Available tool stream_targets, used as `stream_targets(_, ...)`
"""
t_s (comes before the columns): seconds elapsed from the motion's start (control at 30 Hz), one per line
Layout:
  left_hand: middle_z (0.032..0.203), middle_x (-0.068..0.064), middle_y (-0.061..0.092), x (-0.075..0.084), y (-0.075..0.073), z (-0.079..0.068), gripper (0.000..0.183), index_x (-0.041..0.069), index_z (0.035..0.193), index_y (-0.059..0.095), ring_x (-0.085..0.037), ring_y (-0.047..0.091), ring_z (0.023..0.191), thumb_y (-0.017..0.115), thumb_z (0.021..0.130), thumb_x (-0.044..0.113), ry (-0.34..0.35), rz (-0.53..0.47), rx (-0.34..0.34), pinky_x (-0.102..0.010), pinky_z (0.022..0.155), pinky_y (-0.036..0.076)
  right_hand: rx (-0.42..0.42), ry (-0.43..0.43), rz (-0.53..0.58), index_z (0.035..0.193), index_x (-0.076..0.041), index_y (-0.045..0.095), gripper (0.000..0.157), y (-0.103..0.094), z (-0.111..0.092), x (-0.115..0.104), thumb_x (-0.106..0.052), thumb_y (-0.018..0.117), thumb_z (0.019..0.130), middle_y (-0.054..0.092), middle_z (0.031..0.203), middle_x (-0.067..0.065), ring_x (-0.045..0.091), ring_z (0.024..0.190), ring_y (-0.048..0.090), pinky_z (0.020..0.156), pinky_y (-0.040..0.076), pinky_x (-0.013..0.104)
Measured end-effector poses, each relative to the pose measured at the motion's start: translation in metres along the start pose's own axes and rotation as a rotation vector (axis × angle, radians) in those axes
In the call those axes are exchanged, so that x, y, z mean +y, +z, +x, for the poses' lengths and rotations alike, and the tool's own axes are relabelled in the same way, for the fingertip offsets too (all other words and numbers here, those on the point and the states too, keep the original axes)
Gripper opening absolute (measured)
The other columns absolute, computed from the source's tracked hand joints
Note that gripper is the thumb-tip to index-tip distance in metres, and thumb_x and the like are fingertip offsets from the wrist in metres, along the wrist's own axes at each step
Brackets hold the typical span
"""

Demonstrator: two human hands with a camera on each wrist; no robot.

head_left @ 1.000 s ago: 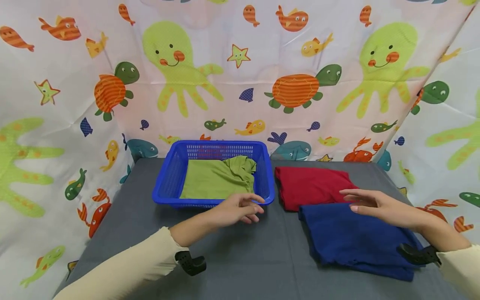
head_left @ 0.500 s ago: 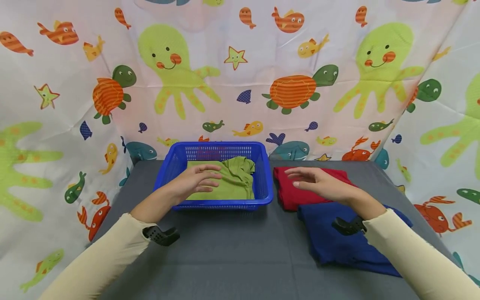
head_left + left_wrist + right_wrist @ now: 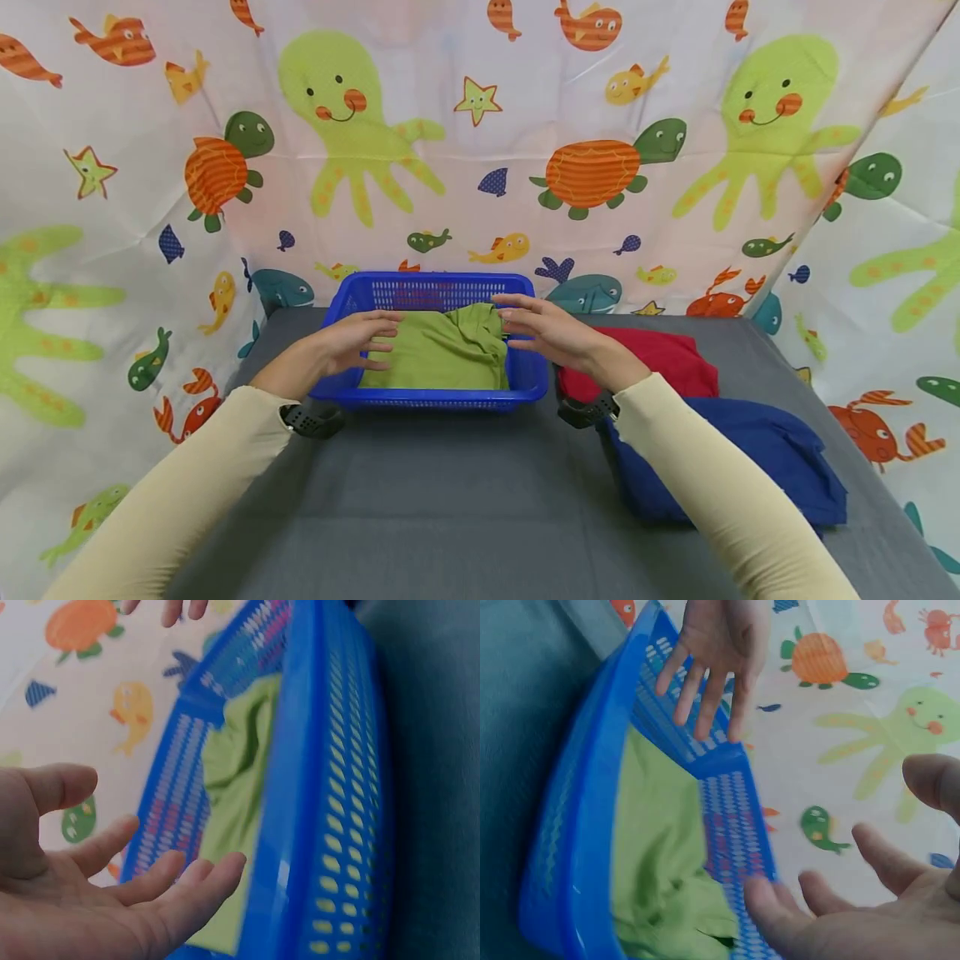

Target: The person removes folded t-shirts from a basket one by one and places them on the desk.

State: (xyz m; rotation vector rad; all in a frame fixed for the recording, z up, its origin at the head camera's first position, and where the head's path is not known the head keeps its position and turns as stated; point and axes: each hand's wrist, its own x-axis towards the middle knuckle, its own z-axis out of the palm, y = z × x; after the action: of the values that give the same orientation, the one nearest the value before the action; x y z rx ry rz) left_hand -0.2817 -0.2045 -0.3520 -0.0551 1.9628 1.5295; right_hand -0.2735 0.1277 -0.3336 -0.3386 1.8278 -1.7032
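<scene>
A blue perforated plastic basket (image 3: 427, 398) stands toward the back of the table, with a folded green cloth garment (image 3: 431, 350) lying inside it, bunched at its right end. Over the basket's left side hovers my left hand (image 3: 341, 342), its fingers spread and relaxed, holding nothing. My right hand (image 3: 558, 337) is at the basket's right side, palm facing inward, also with loose fingers and nothing in them. The left wrist view shows the left fingers (image 3: 202, 892) above the rim beside the green garment. In the right wrist view both hands face each other across the basket.
Right of the basket lies a folded red cloth (image 3: 675, 358), partly behind the right forearm. Nearer, a folded blue cloth (image 3: 787, 450) is partly covered by the sleeve. A grey cloth covers the table (image 3: 450, 500). A sea-animal printed curtain (image 3: 465, 225) encloses the back and sides.
My right hand has moved left from above the blue and red cloths to the basket's right side. The left hand has moved from the basket's front edge to its left side.
</scene>
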Motion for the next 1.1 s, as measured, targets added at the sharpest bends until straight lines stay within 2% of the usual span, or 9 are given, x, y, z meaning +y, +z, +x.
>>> stream_targets(0.2,0.171,-0.019,0.001,-0.012,-0.008,0.012,0.06,0.015,0.164,0.013,-0.047,0.007,0.156,0.037,0.11,0.028,-0.069,0.079,0.043,-0.064,0.121,0.025,0.091,0.121,0.083,0.161,-0.016,0.026,0.055,0.013,0.03,0.021,-0.024,0.043,0.109,0.008,0.172,0.008,0.039,0.159,0.002,0.127,0.011,0.06)
stream_targets(0.37,0.17,-0.016,-0.017,-0.026,-0.012,0.018,0.07,0.02,0.164,-0.004,-0.048,-0.011,0.155,0.039,0.109,0.029,-0.131,0.088,0.094,-0.073,0.119,0.014,0.164,0.228,0.043,0.163,-0.017,0.021,0.062,0.019,0.048,0.04,-0.027,0.047,0.108,0.01,0.172,0.009,0.034,0.159,0.001,0.126,0.008,0.062)
stream_targets(0.47,0.169,-0.017,-0.02,-0.033,-0.013,0.02,0.072,0.021,0.164,-0.008,-0.05,-0.013,0.154,0.038,0.11,0.03,-0.152,0.124,0.073,-0.076,0.117,0.011,0.192,0.256,-0.002,0.163,-0.019,0.02,0.064,0.021,0.054,0.046,-0.027,0.05,0.106,0.009,0.172,0.009,0.033,0.159,0.001,0.125,0.006,0.065)
stream_targets(0.67,0.169,-0.021,-0.014,-0.042,-0.013,0.025,0.073,0.021,0.163,-0.011,-0.054,0.001,0.153,0.037,0.11,0.033,-0.182,0.187,0.013,-0.073,0.118,0.018,0.177,0.271,-0.096,0.164,-0.022,0.015,0.068,0.027,0.061,0.05,-0.023,0.049,0.106,0.002,0.172,0.01,0.034,0.159,0.003,0.125,0.008,0.065)
stream_targets(0.9,0.169,-0.02,-0.017,-0.045,-0.013,0.027,0.077,0.026,0.162,-0.018,-0.05,0.01,0.154,0.039,0.109,0.031,-0.185,0.127,0.017,-0.067,0.122,0.019,0.121,0.305,-0.17,0.165,-0.025,0.008,0.072,0.027,0.064,0.053,-0.023,0.049,0.106,-0.002,0.173,0.007,0.032,0.16,0.0,0.126,0.008,0.063)
stream_targets(0.93,0.168,-0.025,0.003,-0.045,-0.013,0.028,0.078,0.027,0.161,-0.019,-0.049,0.026,0.149,0.039,0.109,0.03,-0.177,0.117,0.022,-0.062,0.121,0.025,0.119,0.308,-0.17,0.165,-0.025,0.008,0.072,0.027,0.064,0.053,-0.023,0.05,0.106,-0.003,0.173,0.007,0.032,0.16,0.001,0.126,0.009,0.063)
stream_targets(1.0,0.139,-0.025,0.047,-0.046,-0.013,0.028,0.079,0.029,0.16,-0.021,-0.038,0.057,0.118,0.04,0.109,0.028,-0.154,0.113,0.023,-0.049,0.109,0.042,0.114,0.313,-0.165,0.165,-0.026,0.008,0.072,0.026,0.065,0.054,-0.022,0.05,0.106,-0.002,0.173,0.007,0.032,0.16,0.003,0.125,0.012,0.063)
stream_targets(1.03,0.112,-0.018,0.057,-0.046,-0.013,0.028,0.08,0.03,0.16,-0.022,-0.028,0.06,0.095,0.04,0.109,0.027,-0.143,0.117,0.022,-0.044,0.1,0.043,0.111,0.309,-0.159,0.165,-0.026,0.008,0.073,0.026,0.065,0.054,-0.021,0.051,0.106,-0.003,0.173,0.007,0.033,0.159,0.004,0.125,0.013,0.063)
stream_targets(1.1,0.075,-0.002,0.04,-0.047,-0.014,0.028,0.081,0.03,0.16,-0.022,-0.016,0.038,0.063,0.041,0.109,0.025,-0.122,0.115,0.022,-0.036,0.082,0.036,0.101,0.302,-0.153,0.165,-0.027,0.006,0.074,0.026,0.066,0.054,-0.019,0.051,0.106,-0.004,0.173,0.007,0.033,0.159,0.005,0.125,0.015,0.063)
